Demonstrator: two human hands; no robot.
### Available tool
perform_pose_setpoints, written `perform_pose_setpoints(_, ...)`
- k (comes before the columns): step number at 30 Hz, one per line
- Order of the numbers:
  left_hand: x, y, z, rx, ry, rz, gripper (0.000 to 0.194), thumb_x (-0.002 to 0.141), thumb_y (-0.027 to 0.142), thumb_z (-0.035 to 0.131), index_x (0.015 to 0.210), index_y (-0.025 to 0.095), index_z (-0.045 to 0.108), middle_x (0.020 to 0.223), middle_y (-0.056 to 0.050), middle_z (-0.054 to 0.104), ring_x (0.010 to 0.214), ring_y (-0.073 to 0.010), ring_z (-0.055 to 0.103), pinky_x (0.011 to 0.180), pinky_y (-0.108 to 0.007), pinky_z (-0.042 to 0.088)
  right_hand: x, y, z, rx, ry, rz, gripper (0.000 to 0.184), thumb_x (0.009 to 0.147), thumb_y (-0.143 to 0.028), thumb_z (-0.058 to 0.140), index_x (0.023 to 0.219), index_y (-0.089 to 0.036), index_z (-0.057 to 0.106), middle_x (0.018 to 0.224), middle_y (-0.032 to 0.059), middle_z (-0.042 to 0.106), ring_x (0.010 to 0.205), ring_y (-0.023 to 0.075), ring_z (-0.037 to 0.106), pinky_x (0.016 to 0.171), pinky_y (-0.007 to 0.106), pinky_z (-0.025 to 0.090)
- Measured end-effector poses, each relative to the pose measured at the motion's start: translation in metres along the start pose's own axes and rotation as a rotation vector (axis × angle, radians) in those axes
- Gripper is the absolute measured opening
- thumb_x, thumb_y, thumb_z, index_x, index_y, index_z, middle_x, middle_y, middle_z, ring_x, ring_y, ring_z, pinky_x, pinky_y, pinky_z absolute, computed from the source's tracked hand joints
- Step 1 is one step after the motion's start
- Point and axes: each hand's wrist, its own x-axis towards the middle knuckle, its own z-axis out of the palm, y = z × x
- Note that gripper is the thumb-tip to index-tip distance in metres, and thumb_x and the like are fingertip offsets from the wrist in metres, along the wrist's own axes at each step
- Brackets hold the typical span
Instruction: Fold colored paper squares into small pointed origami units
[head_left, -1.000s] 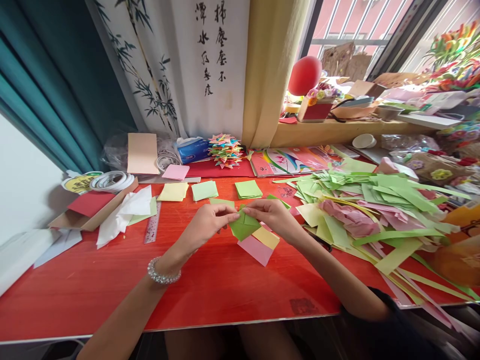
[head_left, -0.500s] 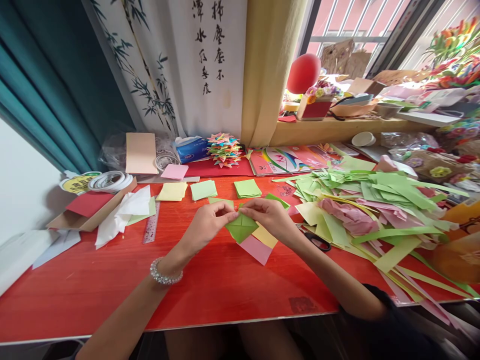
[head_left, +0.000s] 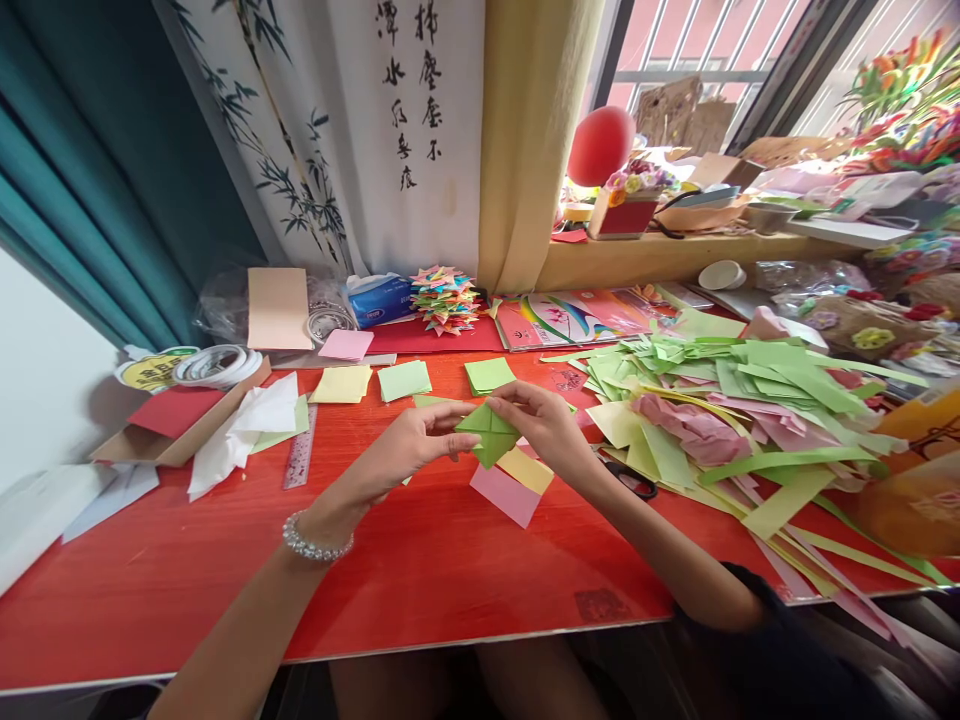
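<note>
Two hands on folded green paper, mid-table.

Right hand (head_left: 544,425): I'm pinching the top of the small folded bright-green paper square (head_left: 491,440), held above the red glossy table (head_left: 420,580). Left hand (head_left: 416,440): thumb and forefinger parted at its left corner; can't tell if they grip. From that square: bright-green paper stack (head_left: 489,376) at 12 o'clock, pale mint paper stack (head_left: 405,380) at 10, clear patterned ruler (head_left: 300,452) at 9, pink paper piece (head_left: 506,497) and yellow paper piece (head_left: 527,468) near 5, black-handled scissors (head_left: 634,482) at 4, mixed paper strips (head_left: 750,400) at 3.
</note>
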Motion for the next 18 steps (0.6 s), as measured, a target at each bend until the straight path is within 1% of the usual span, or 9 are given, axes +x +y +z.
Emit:
perform_pose_setpoints(2, 0.0, -0.001, 0.003, -0.02, 0.016, 0.039, 0.037, 0.072, 0.033, 0.063, 0.107, 0.02, 0.059, 0.099, -0.007, 0.062, 0.083, -0.0171, 0.057, 0.069, -0.025, 0.045, -0.001, -0.003, 0.001, 0.045, 0.003, 0.011, 0.023, 0.079, -0.042, 0.05, 0.077, -0.019, 0.056, 0.065, 0.0002, 0.052, 0.053, 0.0114, 0.05, 0.042, 0.02, 0.04)
perform_pose_setpoints(5, 0.0, -0.004, 0.007, -0.023, 0.048, 0.082, 0.031, 0.073, 0.033, 0.061, 0.1, 0.018, 0.06, 0.082, -0.003, 0.062, 0.067, -0.0119, 0.053, 0.06, -0.022, 0.042, -0.005, -0.007, 0.002, 0.05, -0.004, 0.008, 0.023, 0.08, -0.042, 0.05, 0.079, -0.02, 0.055, 0.065, -0.0004, 0.051, 0.049, 0.01, 0.049, 0.036, 0.018, 0.037)
perform_pose_setpoints(8, 0.0, -0.006, 0.011, -0.008, 0.062, 0.094, 0.024, 0.075, 0.033, 0.059, 0.093, 0.017, 0.058, 0.071, 0.001, 0.056, 0.057, -0.0085, 0.047, 0.054, -0.02, 0.039, -0.008, -0.009, 0.005, 0.018, -0.015, -0.008, 0.02, 0.08, -0.039, 0.051, 0.079, -0.02, 0.054, 0.065, -0.0013, 0.051, 0.043, 0.0068, 0.045, 0.034, 0.017, 0.034)
perform_pose_setpoints(14, -0.001, -0.01, 0.016, 0.049, 0.038, 0.074, 0.02, 0.078, 0.036, 0.054, 0.085, 0.017, 0.056, 0.064, 0.003, 0.049, 0.049, -0.0068, 0.043, 0.044, -0.018, 0.032, -0.01, -0.007, 0.01, -0.026, -0.015, -0.013, 0.021, 0.082, -0.039, 0.049, 0.079, -0.019, 0.054, 0.067, -0.0013, 0.052, 0.043, 0.0057, 0.044, 0.036, 0.017, 0.034)
perform_pose_setpoints(16, -0.001, -0.011, 0.017, 0.071, 0.071, 0.084, 0.021, 0.079, 0.037, 0.053, 0.085, 0.017, 0.056, 0.064, 0.003, 0.05, 0.049, -0.0071, 0.043, 0.045, -0.019, 0.033, -0.009, -0.008, 0.009, 0.041, -0.035, 0.011, 0.022, 0.081, -0.041, 0.049, 0.083, -0.019, 0.054, 0.065, -0.002, 0.051, 0.042, 0.0059, 0.045, 0.034, 0.017, 0.034)
perform_pose_setpoints(18, 0.0, -0.012, 0.016, 0.081, 0.129, 0.093, 0.021, 0.079, 0.037, 0.053, 0.086, 0.017, 0.056, 0.064, 0.002, 0.052, 0.049, -0.0073, 0.044, 0.045, -0.019, 0.034, -0.007, -0.01, 0.006, 0.149, -0.091, 0.06, 0.028, 0.082, -0.045, 0.046, 0.09, -0.019, 0.053, 0.063, -0.0021, 0.051, 0.042, 0.0072, 0.049, 0.035, 0.018, 0.039)
